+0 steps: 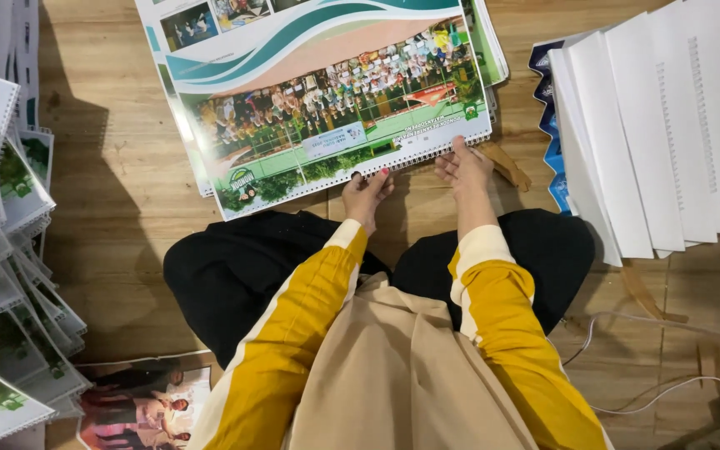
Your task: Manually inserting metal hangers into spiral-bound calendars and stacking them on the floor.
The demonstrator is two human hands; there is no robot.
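Glossy calendar sheet [327,108], punched near edge

Both hands: left hand [367,193], right hand [463,167] pinching punched edge of printed sheet [327,108].

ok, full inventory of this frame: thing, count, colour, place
printed sheet stack: one, green-teal photo print, punched near edge, floor ahead
white sheets: several fanned, punched edges, right
blue sheets: few, under the white ones
fanned printed sheets: many, green-white, left
photo print: one, bottom left
cables: two, pale, bottom right
wooden floor: brown
left hand: at the stack's near edge
right hand: at the same edge
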